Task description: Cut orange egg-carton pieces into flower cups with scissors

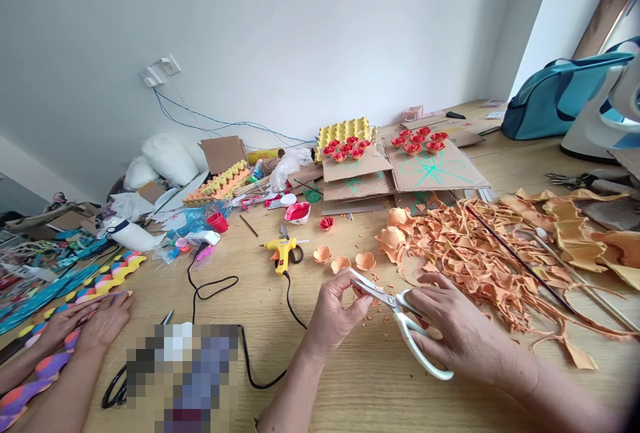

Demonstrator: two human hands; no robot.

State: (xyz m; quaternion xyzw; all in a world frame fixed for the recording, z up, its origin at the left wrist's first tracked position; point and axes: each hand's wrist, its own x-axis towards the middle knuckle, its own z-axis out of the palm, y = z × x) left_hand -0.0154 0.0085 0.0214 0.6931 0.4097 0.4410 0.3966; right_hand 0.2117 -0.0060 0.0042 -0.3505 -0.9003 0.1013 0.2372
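My right hand (453, 326) grips white-handled scissors (417, 346), with a finger and thumb in the loops. Their blades point left and reach the fingertips of my left hand (333, 313). That hand is closed in a pinch on a small orange egg-carton piece, mostly hidden by the fingers and blades. Just beyond the hands lie three cut orange cups, among them a cup (365, 260) nearest the scissors. Orange carton scraps (470, 253) are heaped to the right, beside uncut carton cones (393, 241).
A yellow glue gun (281, 253) trails its black cord across the table. Red paper roses (345, 148) stand on stacked cardboard (435, 170) at the back. Sticks (520, 256) lie over the scraps. At left, another person's hands (103, 320) rest on painted carton strips (55, 363).
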